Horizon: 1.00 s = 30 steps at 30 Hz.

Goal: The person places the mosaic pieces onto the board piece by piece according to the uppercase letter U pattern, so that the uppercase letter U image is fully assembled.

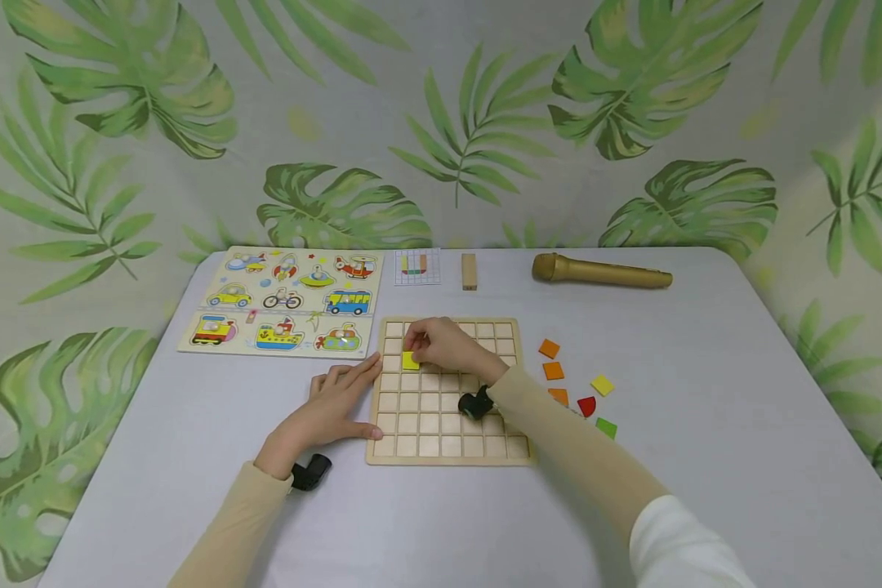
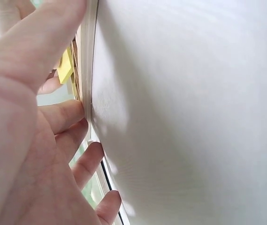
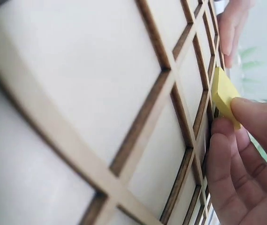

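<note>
Between thumb and fingers, my right hand pinches a yellow square tile over the upper left of a wooden grid board. The right wrist view shows this tile tilted against the grid, thumb on one face. My left hand rests at the board's left edge, fingers extended and thumb on the lower left rim. Right of the board lie several loose pieces: orange squares, a yellow square, a red quarter-round piece and a green square. My right forearm partly hides the board's right side.
A vehicle picture puzzle lies at the back left, close to the grid board's corner. Behind the board are a printed pattern card and a small wooden block. A gold microphone-shaped object lies at the back right.
</note>
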Tool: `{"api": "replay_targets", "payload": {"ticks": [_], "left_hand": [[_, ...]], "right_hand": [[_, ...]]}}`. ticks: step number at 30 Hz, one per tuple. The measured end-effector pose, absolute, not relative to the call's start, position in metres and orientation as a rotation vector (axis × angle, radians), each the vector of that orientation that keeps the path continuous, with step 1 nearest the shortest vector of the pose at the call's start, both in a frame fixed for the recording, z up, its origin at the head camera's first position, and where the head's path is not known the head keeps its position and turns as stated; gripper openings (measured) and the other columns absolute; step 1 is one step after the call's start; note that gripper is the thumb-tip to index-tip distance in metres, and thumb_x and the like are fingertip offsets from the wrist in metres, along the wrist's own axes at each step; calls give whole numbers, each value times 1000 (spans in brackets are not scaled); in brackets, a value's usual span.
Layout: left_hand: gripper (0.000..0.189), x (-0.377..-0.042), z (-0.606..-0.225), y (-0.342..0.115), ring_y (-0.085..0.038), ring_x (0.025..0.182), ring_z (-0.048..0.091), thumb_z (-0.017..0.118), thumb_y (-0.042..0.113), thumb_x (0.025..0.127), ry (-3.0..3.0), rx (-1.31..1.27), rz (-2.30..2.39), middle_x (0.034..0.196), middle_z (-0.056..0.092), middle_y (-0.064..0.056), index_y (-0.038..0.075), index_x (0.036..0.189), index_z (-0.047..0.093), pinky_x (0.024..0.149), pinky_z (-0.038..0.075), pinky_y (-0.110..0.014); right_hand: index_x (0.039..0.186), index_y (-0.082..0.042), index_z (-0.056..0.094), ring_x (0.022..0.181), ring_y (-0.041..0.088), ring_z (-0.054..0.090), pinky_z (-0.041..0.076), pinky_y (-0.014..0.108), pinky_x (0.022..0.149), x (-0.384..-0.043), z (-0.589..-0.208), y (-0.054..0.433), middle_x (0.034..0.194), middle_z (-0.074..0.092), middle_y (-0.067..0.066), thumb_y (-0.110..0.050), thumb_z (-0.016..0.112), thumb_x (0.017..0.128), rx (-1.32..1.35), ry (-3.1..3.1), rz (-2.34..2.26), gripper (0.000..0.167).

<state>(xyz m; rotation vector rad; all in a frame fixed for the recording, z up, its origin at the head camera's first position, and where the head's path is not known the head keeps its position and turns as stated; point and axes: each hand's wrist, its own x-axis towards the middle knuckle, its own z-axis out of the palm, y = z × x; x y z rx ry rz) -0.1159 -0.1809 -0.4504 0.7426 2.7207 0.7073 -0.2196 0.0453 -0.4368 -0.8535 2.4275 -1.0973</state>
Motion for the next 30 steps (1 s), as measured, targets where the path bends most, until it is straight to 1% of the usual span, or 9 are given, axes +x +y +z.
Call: {"api": "replay_targets", "payload": {"ticks": [5,9,12,18,23,30], "left_hand": [[102,-116,-450,-181,-34,129,25,77,45,75,2729,746,712,159,14,-9,3,151,24,93,19,-50],[102,-116,-450,-180,-34,129,26,78,44,75,2734,748,717,159,15,-9,3,151,24,92,18,-50],[101,-116,-449,-180,-34,129,26,78,43,75,2738,752,719,158,15,-9,3,151,25,92,19,-50],[102,-116,-449,-179,-33,128,26,78,43,74,2735,756,723,158,15,-10,3,151,24,92,19,-50],[102,-116,-449,-179,-33,129,25,77,45,75,2728,746,717,159,14,-9,4,152,23,93,18,-51],[103,-116,-450,-179,-34,129,25,78,44,74,2726,733,723,159,14,-9,4,152,23,93,18,-50]], "right_hand": [[88,-5,67,74,15,54,44,25,69,-217,-435,43,79,61,2,3,65,85,-888,2477,-1034,9],[87,-5,68,75,15,52,43,26,69,-216,-434,41,83,61,6,4,64,84,-956,2517,-935,11],[87,-6,68,77,15,51,43,25,70,-215,-435,41,85,61,6,5,63,83,-994,2529,-892,12],[91,-5,68,76,15,55,45,26,71,-217,-435,52,87,64,7,2,65,85,-910,2423,-1090,10],[96,-5,68,77,15,57,46,28,72,-221,-435,67,89,65,3,-3,65,87,-817,2331,-1214,9],[102,5,66,79,18,59,48,31,73,-224,-430,100,94,66,9,-3,62,90,-797,2200,-1330,15]]}}
